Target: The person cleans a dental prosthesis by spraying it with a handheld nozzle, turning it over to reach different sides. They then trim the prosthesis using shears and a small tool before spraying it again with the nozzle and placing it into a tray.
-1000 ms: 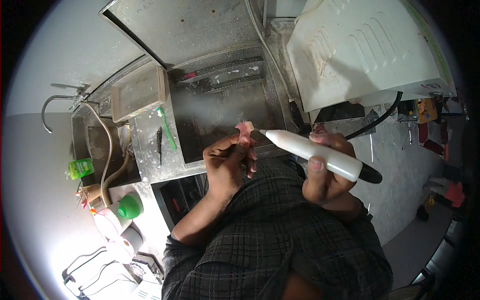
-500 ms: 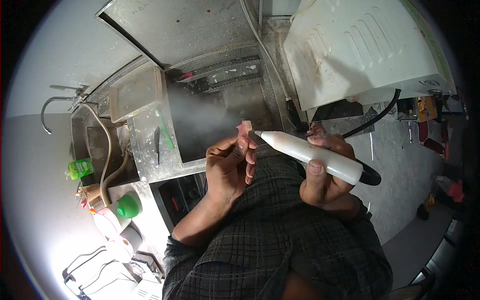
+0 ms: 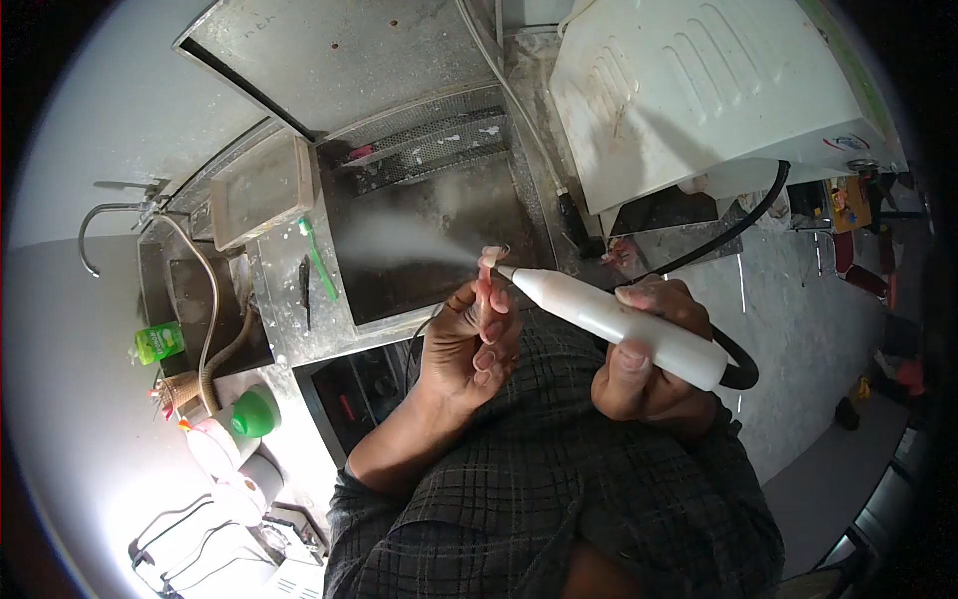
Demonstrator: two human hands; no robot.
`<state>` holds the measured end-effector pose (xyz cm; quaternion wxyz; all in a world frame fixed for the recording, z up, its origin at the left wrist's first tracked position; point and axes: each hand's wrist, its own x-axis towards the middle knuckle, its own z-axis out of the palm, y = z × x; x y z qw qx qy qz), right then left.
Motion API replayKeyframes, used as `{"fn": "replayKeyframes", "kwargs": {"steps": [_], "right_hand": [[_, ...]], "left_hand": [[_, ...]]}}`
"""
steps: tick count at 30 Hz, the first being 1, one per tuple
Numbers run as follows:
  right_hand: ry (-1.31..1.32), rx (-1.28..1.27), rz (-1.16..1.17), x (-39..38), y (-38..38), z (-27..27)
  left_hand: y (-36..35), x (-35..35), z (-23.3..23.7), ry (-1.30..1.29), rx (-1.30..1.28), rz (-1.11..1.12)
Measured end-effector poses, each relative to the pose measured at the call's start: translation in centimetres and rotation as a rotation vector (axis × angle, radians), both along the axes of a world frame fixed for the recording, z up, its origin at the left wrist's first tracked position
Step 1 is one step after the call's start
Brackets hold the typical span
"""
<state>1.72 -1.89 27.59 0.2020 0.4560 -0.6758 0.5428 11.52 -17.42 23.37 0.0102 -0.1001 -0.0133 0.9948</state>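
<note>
Between the thumb and fingertips of my left hand (image 3: 464, 349) is a small pink-and-whitish denture piece (image 3: 490, 260), held upright. My right hand (image 3: 627, 384) wraps around a white steam cleaner handpiece (image 3: 619, 321), thumb along its near side. The handpiece's dark metal nozzle (image 3: 505, 272) points left, its tip right at the denture piece. From there a white jet of steam (image 3: 399, 238) blows leftward over a metal basin (image 3: 479, 200). A black hose (image 3: 741, 364) curves behind the handpiece's rear end.
Left of the basin, a green toothbrush (image 3: 317, 262) and a dark pen-like tool (image 3: 305, 293) lie on the ledge by a shallow tray (image 3: 261, 195). Farther left are a sink with a tap (image 3: 95, 225) and a green bowl (image 3: 255, 411). A white machine (image 3: 699, 90) stands at the right.
The nozzle and the denture piece have come together. My left hand has turned, showing the piece more edge-on. The loose steam cloud has become a narrower jet. The view has shifted slightly.
</note>
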Motion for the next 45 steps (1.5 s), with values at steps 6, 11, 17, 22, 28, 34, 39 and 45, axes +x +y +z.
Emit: {"fn": "replayKeyframes", "kwargs": {"steps": [6,11,17,22,28,34,39,45], "right_hand": [[-0.037,-0.048,-0.049,0.6,0.5,-0.7],[0.132,-0.114,-0.062,-0.2,0.5,-1.3],[0.125,0.001,-0.477,-1.8,0.9,-0.5],[-0.438,-0.371,-0.312,-2.1,1.7,-1.7],[-0.437,-0.338,-0.299,-1.9,0.8,-2.2],[-0.427,-0.212,-0.225,-2.1,1.4,-2.1],[-0.387,-0.216,-0.201,-2.7,0.8,-2.2],[-0.359,-0.216,-0.191,-3.2,0.2,-1.9]], "left_hand": [[0.1,-0.1,-0.7,0.143,0.177,-0.012],[0.2,-0.1,-1.6,0.189,0.177,-0.018],[-0.7,-1.3,-2.8,0.146,-0.173,0.040],[-3.0,-1.1,-4.9,-0.148,-0.724,0.299],[-3.2,-1.1,-3.8,-0.213,-0.679,0.275],[-3.4,-1.4,-3.9,-0.119,-0.613,0.213],[-3.1,-1.7,-4.4,-0.074,-0.683,0.239],[-3.1,-3.2,-3.8,-0.132,-1.012,0.386]]}}
